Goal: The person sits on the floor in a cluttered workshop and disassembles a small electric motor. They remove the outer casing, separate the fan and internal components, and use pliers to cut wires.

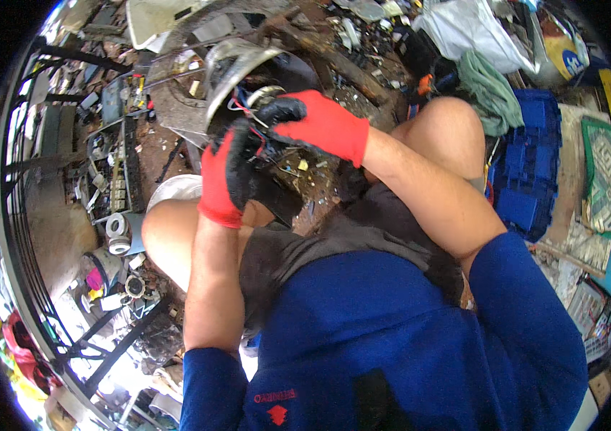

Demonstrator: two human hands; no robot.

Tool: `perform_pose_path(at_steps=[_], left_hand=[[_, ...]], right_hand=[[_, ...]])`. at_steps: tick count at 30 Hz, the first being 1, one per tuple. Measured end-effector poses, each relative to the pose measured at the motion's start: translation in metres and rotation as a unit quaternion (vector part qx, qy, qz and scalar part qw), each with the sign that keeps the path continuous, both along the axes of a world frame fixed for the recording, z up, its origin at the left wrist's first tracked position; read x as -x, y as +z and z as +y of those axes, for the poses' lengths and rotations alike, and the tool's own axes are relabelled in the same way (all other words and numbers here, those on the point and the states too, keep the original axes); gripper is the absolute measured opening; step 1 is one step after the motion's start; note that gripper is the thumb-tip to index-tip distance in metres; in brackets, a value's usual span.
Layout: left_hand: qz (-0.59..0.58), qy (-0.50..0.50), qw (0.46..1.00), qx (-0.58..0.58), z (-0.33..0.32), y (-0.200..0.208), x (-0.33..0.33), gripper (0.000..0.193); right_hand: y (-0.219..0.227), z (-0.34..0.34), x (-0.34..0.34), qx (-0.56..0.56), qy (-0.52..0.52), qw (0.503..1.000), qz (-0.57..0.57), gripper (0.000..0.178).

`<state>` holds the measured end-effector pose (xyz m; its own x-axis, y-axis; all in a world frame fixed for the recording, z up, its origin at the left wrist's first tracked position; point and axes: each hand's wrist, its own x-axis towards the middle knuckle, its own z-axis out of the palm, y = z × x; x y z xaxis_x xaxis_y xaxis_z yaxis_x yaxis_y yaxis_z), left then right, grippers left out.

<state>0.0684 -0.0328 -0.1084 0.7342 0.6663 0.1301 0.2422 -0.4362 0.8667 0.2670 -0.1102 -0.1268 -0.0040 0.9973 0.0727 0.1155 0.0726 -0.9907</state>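
The brown ground (153, 154) is spreading below the fingers (277, 113), with many small scraps around. Just beyond the fingers, the grey metal housing (236, 59) is lying tilted; its rim may be sharp, so for good work the gloves should be keeping off this edge. From the right side, the right hand (320, 129) is reaching to its mouth with fingers bent and nearly closed, and they are touching the thin wires. The left hand (225, 172) is standing close below, its fingers about half closed near the same wires. Whether either hand is really gripping, I cannot tell. Between the fingertips and the housing, a round pale part (265, 94) is showing. Smallest, the thin wires (239, 105) are passing just beside the fingertips; in my judgement, one hand should be steadying them while the other is pulling only gently, so no joint is tearing
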Motion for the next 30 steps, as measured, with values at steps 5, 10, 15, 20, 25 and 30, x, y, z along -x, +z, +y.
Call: perform_pose_path(at_steps=[5, 10, 15, 20, 25, 30], left_hand=[[0.066, 0.027, 0.993, -0.098, 0.008, -0.012, 0.006, 0.057], [0.108, -0.05, 0.956, -0.268, 0.027, -0.018, 0.015, 0.047], [-0.044, 0.023, 0.976, 0.213, 0.032, -0.028, 0.013, 0.034], [0.161, -0.087, 0.964, -0.191, 0.035, 0.001, 0.013, 0.028], [0.011, -0.072, 0.997, 0.036, 0.057, -0.017, 0.03, 0.039], [0.031, -0.111, 0.991, -0.067, 0.04, 0.009, 0.01, 0.039]], right_hand=[[0.011, -0.008, 0.012, 0.029, -0.037, 0.999, -0.027, 0.026], [0.008, -0.009, 0.017, -0.037, -0.077, 0.981, -0.173, 0.029], [0.009, -0.007, 0.019, -0.141, -0.06, 0.973, -0.174, 0.031], [0.007, -0.01, 0.016, -0.131, -0.117, 0.955, -0.239, 0.034], [0.005, -0.01, 0.027, -0.073, -0.276, 0.917, -0.279, 0.047], [-0.007, 0.001, 0.025, -0.031, -0.205, 0.906, -0.369, 0.053]])
